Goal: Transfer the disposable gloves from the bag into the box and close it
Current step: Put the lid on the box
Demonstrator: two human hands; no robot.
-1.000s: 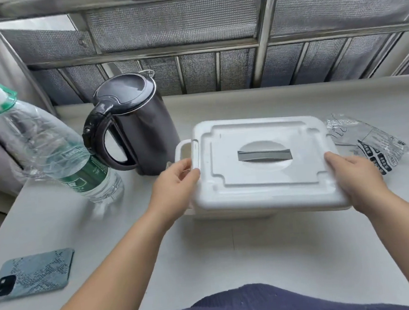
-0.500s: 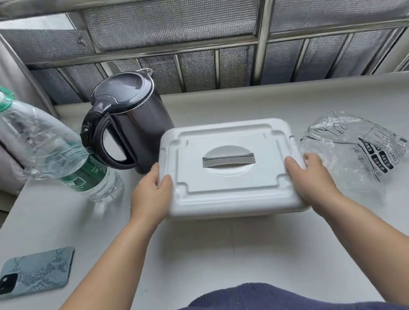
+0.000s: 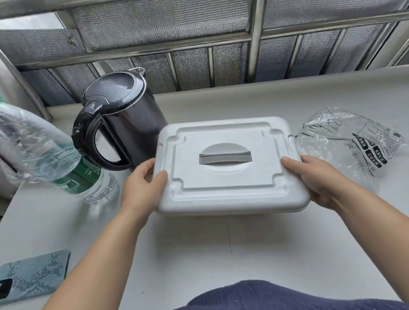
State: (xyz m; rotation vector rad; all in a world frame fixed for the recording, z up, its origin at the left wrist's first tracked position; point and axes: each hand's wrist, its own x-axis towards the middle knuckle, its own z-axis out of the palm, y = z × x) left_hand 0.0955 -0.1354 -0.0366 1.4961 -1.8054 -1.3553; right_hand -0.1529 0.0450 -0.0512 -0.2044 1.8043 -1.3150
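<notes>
Writing: bag point(image 3: 349, 143) print, bottle point(image 3: 39, 148) label illegible.
Count: one box point(image 3: 228, 189).
Fingers point(image 3: 145, 165): left hand point(image 3: 140, 191), right hand point(image 3: 323, 179) grip box.

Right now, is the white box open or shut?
Shut: its lid lies flat, covering the whole top, with no gap showing. Whether it is latched, cannot tell.

I grip the white box point(image 3: 229, 170) with my left hand point(image 3: 141, 191) and right hand point(image 3: 323, 179); the plastic bag point(image 3: 349, 141) lies just right.

white table point(image 3: 206, 252) below metal-barred window grille point(image 3: 165, 45) backed with grey mesh; soft daylight.
</notes>
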